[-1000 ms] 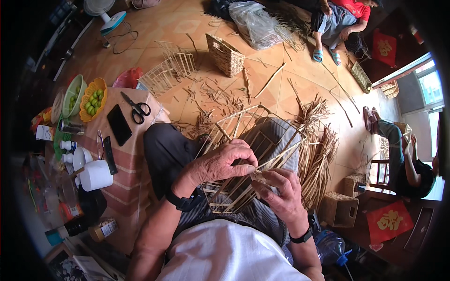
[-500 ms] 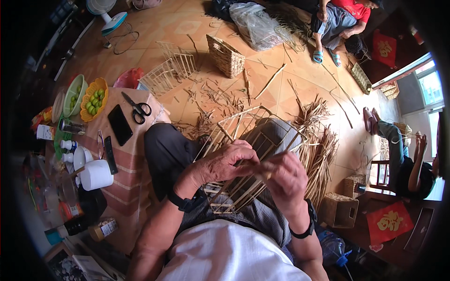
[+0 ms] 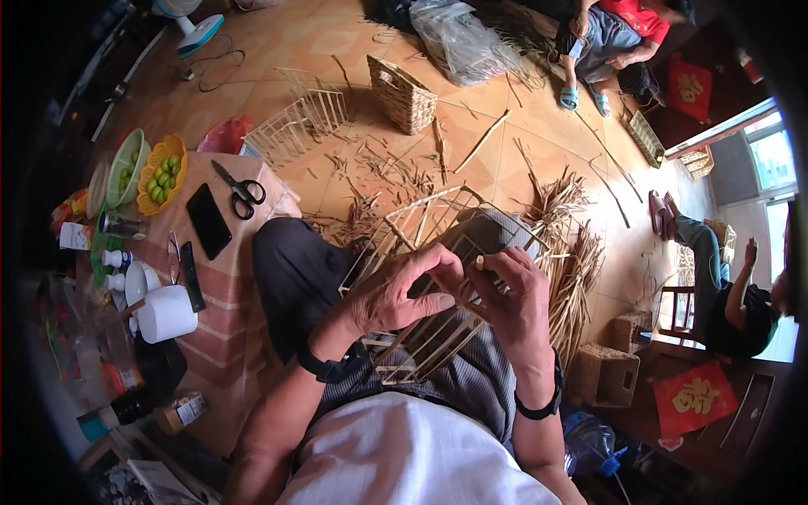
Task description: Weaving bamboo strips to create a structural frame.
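A wire-like open basket frame [image 3: 425,206] rests tilted on my lap, its thin bars spreading over my knees. Above it, my left hand [image 3: 404,290] curves into a C, thumb and forefinger apart, with nothing visible gripped between them. Close beside its fingertips, my right hand [image 3: 518,299] is closed on a straw strip; the strip's pale, rolled end [image 3: 480,263] pokes up between the fingers. Where the rest of that strip runs is hidden by the hands.
Bundled dry straw [image 3: 576,286] lies right of my knee. Left stands a cloth-covered table [image 3: 231,295] with scissors [image 3: 241,192], a phone [image 3: 209,220] and a white mug [image 3: 168,315]. A woven basket [image 3: 402,94] and another frame [image 3: 299,126] sit on the floor. Two people sit further off.
My hands have parted slightly; the left thumb and forefinger have spread open. The right hand has turned, bringing the strip's end into sight. The person at right has moved a hand.
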Available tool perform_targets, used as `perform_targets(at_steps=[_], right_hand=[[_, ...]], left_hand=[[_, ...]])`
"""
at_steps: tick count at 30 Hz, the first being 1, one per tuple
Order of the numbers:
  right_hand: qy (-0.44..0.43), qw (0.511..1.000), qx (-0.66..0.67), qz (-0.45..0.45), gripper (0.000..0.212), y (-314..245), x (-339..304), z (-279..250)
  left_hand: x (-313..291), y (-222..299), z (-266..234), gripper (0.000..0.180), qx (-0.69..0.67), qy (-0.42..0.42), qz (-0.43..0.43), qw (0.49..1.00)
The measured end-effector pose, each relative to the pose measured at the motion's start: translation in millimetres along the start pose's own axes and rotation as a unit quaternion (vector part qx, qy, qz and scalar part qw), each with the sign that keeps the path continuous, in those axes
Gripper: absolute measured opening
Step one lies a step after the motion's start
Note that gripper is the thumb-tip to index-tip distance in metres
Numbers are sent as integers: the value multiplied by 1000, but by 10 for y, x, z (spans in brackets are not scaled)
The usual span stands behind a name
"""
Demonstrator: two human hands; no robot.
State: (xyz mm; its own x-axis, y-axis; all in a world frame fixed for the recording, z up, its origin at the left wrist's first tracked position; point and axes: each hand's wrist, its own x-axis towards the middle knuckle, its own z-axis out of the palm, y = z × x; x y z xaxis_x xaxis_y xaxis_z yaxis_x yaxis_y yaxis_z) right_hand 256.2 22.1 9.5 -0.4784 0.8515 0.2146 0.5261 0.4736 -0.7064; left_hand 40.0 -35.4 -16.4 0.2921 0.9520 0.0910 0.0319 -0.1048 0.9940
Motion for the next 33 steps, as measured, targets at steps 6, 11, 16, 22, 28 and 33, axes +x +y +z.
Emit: perform_targets(at_steps=[6,11,16,22,28,33], right_hand=[[-84,993,32,76,17,-31,30,-168],[-90,993,48,55,19,78,4,-198],[-48,997,53,40,28,174,-41,-205],[197,976,-67,-68,29,-135,-397,-295],[82,996,25,15,28,-193,-899,-5],[95,995,-24,0,34,-126,-1008,119]], left_hand=[[-58,76,209,33,191,19,88,978],[-21,127,329,30,215,34,103,971],[79,158,350,24,274,18,143,951],[90,192,262,25,267,19,117,956],[132,284,261,24,218,-17,42,975],[141,309,249,24,206,-35,18,978]])
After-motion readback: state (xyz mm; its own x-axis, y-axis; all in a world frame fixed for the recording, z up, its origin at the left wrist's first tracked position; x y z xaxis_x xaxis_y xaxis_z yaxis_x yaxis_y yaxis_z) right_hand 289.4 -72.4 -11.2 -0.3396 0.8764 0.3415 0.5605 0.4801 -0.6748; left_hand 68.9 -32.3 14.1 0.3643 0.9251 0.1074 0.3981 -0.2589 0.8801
